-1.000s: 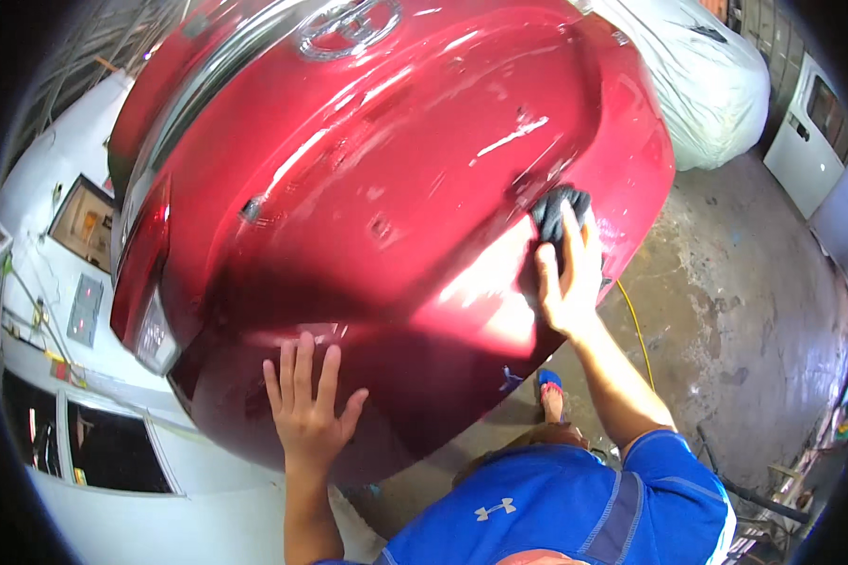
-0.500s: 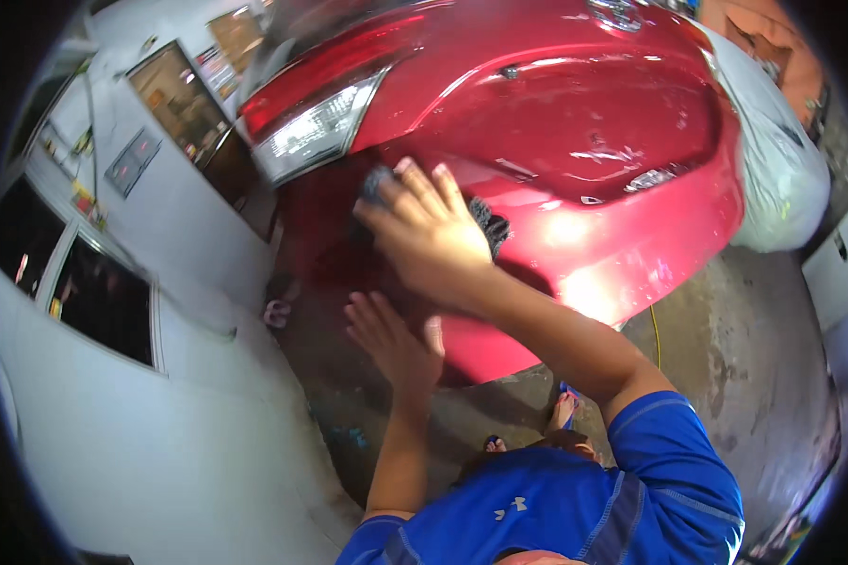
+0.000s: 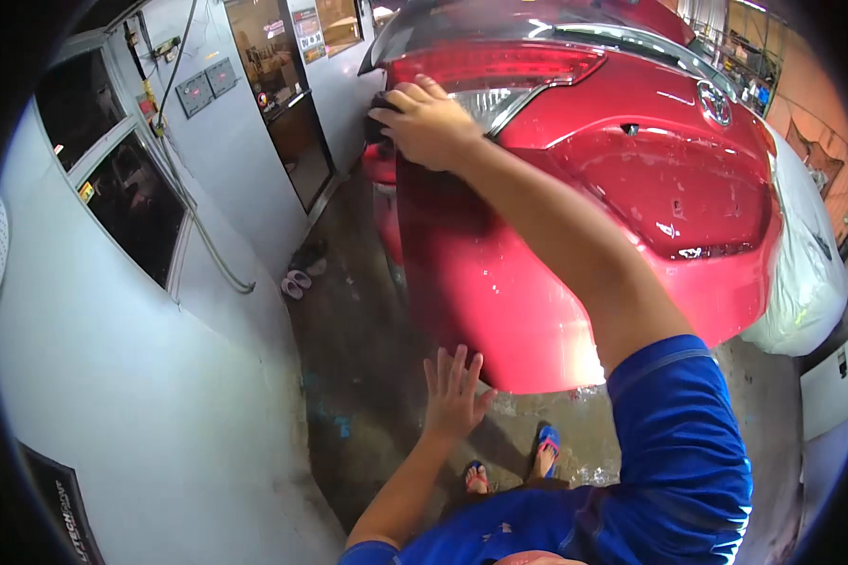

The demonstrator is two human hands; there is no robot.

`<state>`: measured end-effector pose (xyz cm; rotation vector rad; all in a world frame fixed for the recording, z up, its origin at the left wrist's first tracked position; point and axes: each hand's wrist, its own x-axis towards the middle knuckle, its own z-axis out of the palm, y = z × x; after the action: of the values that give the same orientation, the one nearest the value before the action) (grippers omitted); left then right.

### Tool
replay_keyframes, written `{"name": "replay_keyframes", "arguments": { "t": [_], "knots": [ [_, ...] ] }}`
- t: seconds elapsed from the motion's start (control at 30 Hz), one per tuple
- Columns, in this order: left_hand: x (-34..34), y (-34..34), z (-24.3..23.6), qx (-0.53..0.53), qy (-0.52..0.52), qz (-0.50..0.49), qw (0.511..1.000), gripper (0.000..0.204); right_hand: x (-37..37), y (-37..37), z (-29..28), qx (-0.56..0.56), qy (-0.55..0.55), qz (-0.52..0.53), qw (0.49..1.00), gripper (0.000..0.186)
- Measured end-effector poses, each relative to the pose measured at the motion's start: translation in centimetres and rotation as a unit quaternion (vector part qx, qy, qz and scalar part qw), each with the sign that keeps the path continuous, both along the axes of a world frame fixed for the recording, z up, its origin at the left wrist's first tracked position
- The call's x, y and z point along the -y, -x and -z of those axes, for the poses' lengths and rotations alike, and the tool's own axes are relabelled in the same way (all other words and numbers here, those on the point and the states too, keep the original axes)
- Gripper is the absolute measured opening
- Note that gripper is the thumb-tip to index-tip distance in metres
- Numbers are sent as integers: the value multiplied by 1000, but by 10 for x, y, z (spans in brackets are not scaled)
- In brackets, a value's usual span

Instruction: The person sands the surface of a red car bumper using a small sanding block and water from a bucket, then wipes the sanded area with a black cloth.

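Two hands: right hand apparently clamps a dark pad against the glossy red car, left hand spread.

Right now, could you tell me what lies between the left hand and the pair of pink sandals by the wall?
In the head view, only bare wet concrete floor separates the left hand from the pink sandals.

— What do I have around me on the feed?

— A wet, stained concrete floor, a pale grey wall on my left with dark windows and a glass door.

— Anything else?

— A pair of pink sandals by the wall, and a white covered shape at far right.
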<state>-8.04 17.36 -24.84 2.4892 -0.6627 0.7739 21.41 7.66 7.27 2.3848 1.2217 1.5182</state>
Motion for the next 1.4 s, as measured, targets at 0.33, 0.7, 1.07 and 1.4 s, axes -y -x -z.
{"name": "replay_keyframes", "arguments": {
  "t": [0.33, 0.7, 1.07, 1.4],
  "knots": [
    [-54, 19, 5, -113, -85, -6, 990, 88, 137, -5, -103, -110, -255, 325, 904, 39],
    [-4, 8, 2, 4, 103, 7, 995, 78, -39, -57, -126, -306, -36, 309, 900, 55],
    [-58, -102, -160, 130, 15, -38, 991, 53, 249, 16, -108, -103, -218, 340, 909, 48],
    [93, -231, -342, 261, -56, 83, 960, 70, 357, 29, -71, 37, -191, 147, 970, 38]
  ]
}}
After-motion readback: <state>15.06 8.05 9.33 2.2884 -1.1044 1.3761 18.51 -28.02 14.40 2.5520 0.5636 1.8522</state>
